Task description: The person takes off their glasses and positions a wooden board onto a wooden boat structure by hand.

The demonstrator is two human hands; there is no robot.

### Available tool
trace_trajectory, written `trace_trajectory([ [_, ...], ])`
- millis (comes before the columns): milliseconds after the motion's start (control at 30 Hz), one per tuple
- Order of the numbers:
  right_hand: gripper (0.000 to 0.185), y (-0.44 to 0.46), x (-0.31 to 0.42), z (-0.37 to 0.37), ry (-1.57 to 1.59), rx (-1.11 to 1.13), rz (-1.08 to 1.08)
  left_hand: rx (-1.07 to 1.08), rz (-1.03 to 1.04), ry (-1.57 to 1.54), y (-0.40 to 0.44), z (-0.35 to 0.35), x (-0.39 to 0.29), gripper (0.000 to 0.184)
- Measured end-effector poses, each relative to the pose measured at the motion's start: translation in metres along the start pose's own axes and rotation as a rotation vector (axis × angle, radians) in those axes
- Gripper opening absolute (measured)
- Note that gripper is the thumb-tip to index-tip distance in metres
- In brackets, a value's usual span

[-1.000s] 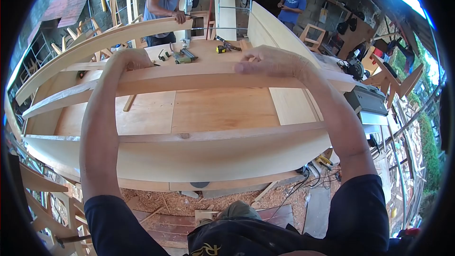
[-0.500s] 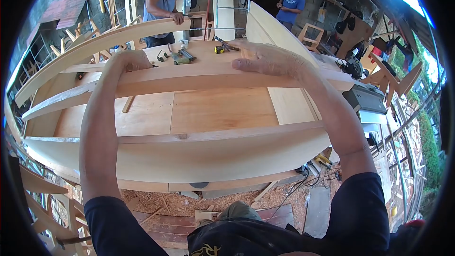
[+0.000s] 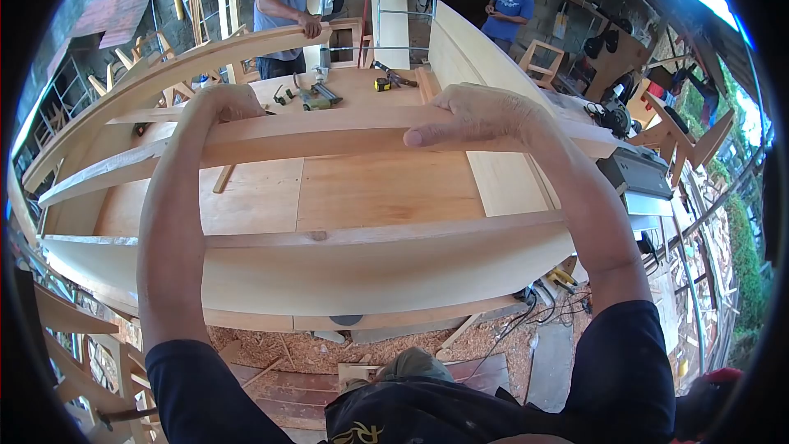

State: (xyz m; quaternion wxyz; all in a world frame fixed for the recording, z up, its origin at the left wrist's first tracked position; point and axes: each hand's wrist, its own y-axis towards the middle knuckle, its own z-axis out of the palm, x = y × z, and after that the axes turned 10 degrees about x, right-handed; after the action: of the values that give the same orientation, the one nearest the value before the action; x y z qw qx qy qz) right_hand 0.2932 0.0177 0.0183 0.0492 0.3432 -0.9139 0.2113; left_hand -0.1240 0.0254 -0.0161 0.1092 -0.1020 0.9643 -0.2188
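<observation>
A long, curved wooden beam (image 3: 329, 130) lies crosswise in front of me, above a pale wooden panel floor (image 3: 386, 185). My left hand (image 3: 234, 104) is bent over the beam's top edge on the left, its fingertips hidden on the far side. My right hand (image 3: 483, 115) clasps the beam farther right, thumb along the near face and fingers over the top, partly out of sight. Nearer to me runs a second curved piece, a pale side panel (image 3: 386, 267) with a wooden strip along its top.
Across the work, a person in a grey tank top (image 3: 283, 8) holds another curved beam (image 3: 177, 66). A person in a blue shirt (image 3: 508, 8) stands back right. Green power tools (image 3: 316, 99) and a yellow tape measure (image 3: 382, 84) lie beyond my beam. Wood shavings (image 3: 308, 349) cover the ground.
My right hand's fingers, stretched out along the beam before, have drawn back and curled over it. The other person's curved beam has shifted slightly. My left hand stays in place.
</observation>
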Motion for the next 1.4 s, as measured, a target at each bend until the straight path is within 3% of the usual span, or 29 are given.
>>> trace_trajectory([
  [67, 0.078, -0.005, 0.000, 0.006, 0.029, -0.052, -0.100, -0.007, -0.007, 0.003, -0.004, -0.002, -0.003, 0.034],
  [367, 0.066, -0.003, 0.001, 0.005, 0.060, -0.006, -0.086, 0.003, -0.027, 0.000, -0.016, -0.002, -0.011, 0.039],
  [467, 0.088, 0.002, -0.002, 0.002, 0.034, 0.058, -0.047, 0.017, 0.004, -0.038, -0.007, -0.002, -0.003, 0.044],
  [567, 0.089, 0.006, -0.005, 0.002, -0.004, 0.078, -0.036, 0.022, 0.003, 0.010, -0.006, -0.002, -0.003, 0.044],
  [667, 0.101, -0.001, -0.002, 0.003, 0.005, -0.017, -0.114, 0.016, -0.012, 0.022, -0.019, -0.001, -0.013, 0.044],
  [733, 0.111, 0.017, -0.017, 0.004, 0.146, -0.211, -0.206, -0.019, -0.033, 0.075, -0.023, -0.002, -0.018, 0.044],
  [867, 0.123, 0.000, -0.002, 0.003, 0.226, -0.390, -0.167, 0.025, -0.003, -0.042, -0.010, 0.001, -0.002, 0.044],
  [933, 0.123, -0.004, 0.005, 0.001, 0.301, -0.429, -0.197, -0.008, 0.004, -0.043, -0.009, -0.001, -0.006, 0.045],
  [1033, 0.126, 0.011, -0.012, -0.001, 0.158, -0.291, -0.180, -0.018, -0.017, 0.025, -0.010, -0.003, -0.009, 0.047],
  [1100, 0.129, 0.025, -0.020, 0.002, 0.070, -0.202, -0.179, -0.012, -0.025, 0.017, -0.010, -0.002, -0.005, 0.037],
  [1400, 0.131, 0.022, -0.021, 0.006, 0.124, -0.241, -0.160, 0.011, 0.007, 0.059, 0.012, 0.000, 0.006, 0.039],
])
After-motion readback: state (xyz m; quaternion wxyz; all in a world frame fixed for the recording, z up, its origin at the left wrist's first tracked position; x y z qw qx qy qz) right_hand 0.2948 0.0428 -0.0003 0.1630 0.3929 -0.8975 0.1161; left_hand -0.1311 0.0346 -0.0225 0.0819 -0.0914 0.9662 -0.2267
